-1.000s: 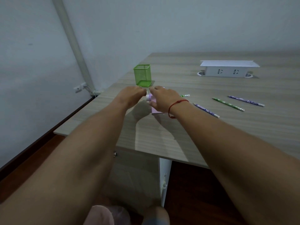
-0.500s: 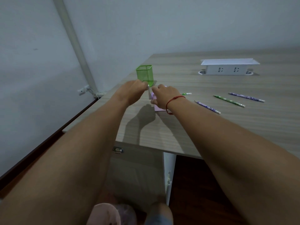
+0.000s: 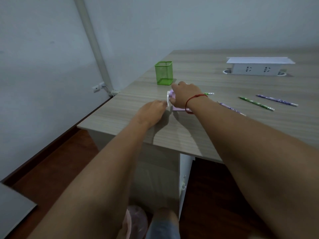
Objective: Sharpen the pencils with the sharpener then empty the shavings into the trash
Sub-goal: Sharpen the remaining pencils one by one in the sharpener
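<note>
A small lilac sharpener with a white crank stands on the wooden desk. My right hand rests over its top and grips it. My left hand pinches the crank's handle at the sharpener's left side, low down. A green pencil sticks out of the sharpener to the right, mostly hidden by my wrist. Three more pencils lie on the desk to the right: a purple pencil partly under my forearm, a green one and another purple one.
A green mesh pencil cup stands just behind the sharpener. A white power socket box sits at the back right. The desk's left edge drops to a dark wood floor. A pink bag-lined bin shows below, by my knee.
My left hand has swung down from the top of the crank to its low near side, turning the handle. My right hand stays on the sharpener. The camera shifted slightly.
</note>
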Tool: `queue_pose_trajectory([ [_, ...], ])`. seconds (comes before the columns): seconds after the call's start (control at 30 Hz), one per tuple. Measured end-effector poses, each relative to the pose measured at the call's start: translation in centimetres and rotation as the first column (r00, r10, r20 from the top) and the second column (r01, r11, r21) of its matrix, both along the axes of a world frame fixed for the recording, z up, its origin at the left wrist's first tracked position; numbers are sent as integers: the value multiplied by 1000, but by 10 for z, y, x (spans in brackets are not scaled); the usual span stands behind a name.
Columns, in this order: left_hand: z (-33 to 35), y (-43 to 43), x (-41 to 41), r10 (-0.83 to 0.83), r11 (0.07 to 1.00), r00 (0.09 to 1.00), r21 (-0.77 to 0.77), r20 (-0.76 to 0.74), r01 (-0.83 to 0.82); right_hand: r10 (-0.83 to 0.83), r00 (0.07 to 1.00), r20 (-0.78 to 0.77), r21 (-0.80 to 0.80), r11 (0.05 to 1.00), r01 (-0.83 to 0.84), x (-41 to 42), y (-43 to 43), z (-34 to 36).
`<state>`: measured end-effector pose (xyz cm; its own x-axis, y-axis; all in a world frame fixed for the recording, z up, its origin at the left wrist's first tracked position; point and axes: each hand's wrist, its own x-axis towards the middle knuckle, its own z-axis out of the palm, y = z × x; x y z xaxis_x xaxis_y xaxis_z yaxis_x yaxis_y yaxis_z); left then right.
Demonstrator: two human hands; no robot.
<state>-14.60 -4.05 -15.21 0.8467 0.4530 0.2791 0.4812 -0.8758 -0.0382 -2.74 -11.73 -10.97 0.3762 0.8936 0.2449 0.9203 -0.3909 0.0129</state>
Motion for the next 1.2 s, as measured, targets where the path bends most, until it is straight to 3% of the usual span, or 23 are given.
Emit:
queue_pose_trajectory([
  [0.17,-5,13,9,-78,995,997,-71,-26,76,23,1000,16,27,999,-23,5,0,-2],
  [0.37,1,41,31,-44,996,991,-80,-123,34,74,997,10,20,997,-74,12,3,-2],
  [0.53,24,52,40,-74,996,986,47,-150,82,97,995,13,6,995,-97,18,5,-3],
  [0.67,44,59,45,-111,979,990,164,-84,123,83,996,32,-17,996,-82,20,5,0],
  [0.9,50,49,34,-162,962,986,228,39,149,46,999,8,-22,999,-46,18,6,2],
  [1.2,48,10,1,-178,975,982,145,61,168,25,1000,-17,-52,998,-25,17,10,8],
])
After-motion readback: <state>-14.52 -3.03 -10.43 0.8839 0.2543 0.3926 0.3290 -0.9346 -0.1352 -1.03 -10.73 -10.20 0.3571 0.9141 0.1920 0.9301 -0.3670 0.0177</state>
